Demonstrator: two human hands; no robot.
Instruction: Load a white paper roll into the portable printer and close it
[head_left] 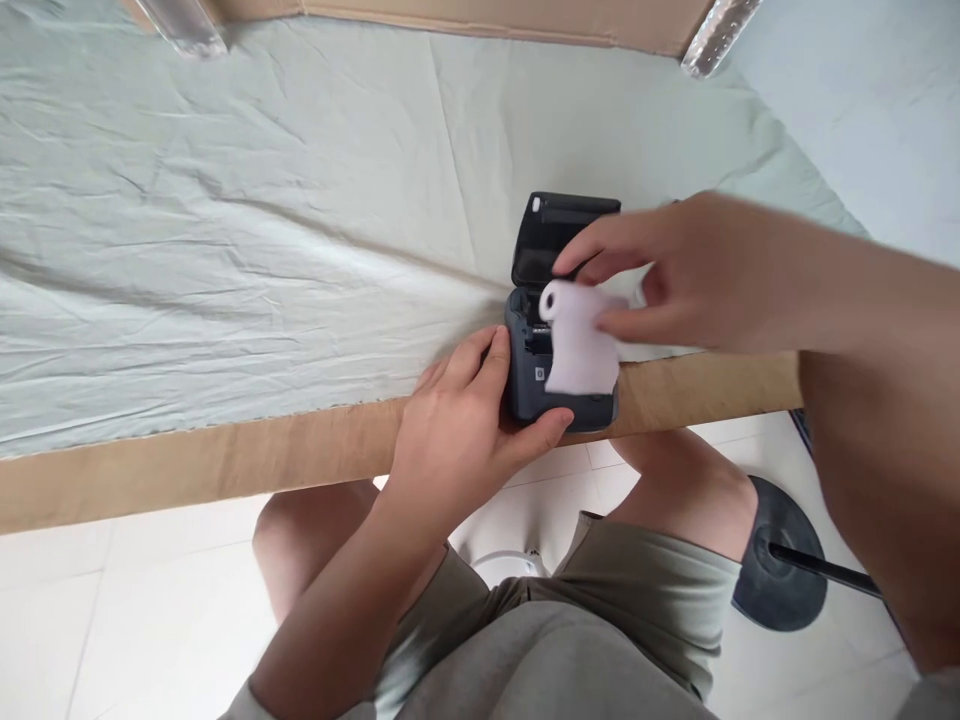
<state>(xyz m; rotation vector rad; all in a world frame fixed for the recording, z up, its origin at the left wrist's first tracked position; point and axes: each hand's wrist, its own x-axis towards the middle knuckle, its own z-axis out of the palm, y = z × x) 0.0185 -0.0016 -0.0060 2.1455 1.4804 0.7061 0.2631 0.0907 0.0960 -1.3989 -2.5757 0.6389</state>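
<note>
A small dark portable printer (523, 385) lies at the table's front edge with its lid (534, 255) flipped up on the far side. My left hand (469, 420) grips the printer's left side, fingers along the edge and thumb on the near front corner. Over the uncovered compartment, my right hand (645, 270) holds a small white paper roll (581, 335) between thumb and fingers. The roll's hollow core faces left, and its loose end hangs toward me across the printer's front. Part of the compartment is hidden behind the paper. The right hand is slightly blurred.
A pale green cloth (300, 230) with wrinkles covers the table, leaving its wooden front edge (225, 450) bare. Cardboard (465, 18) with clear wrapped strips stands at the back. Below are my knees, a tiled floor and a round black base (784, 585) with a rod.
</note>
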